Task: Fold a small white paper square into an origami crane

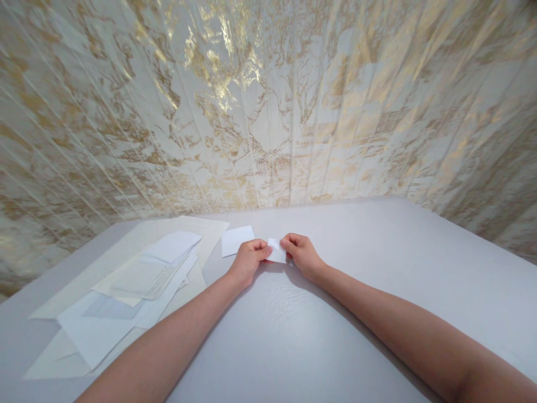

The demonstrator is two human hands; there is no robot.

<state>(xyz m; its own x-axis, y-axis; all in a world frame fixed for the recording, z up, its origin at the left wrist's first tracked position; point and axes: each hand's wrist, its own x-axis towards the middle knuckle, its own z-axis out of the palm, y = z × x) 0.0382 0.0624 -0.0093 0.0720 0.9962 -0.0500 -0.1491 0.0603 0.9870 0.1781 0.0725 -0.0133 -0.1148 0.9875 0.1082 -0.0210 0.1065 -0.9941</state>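
Note:
Between my two hands is a small white piece of paper, held a little above the table. My left hand pinches its left edge between thumb and fingers. On the opposite edge, my right hand grips it the same way, with the fingertips partly hidden behind the paper. Just behind my left hand lies a larger white sheet or envelope, flat on the table. Whether the small paper is folded, I cannot tell.
A loose, overlapping pile of envelopes and papers covers the left side of the pale table. One sheet in it, a printed page, shows lines of text. Behind the table's far edge hangs a white and gold patterned curtain.

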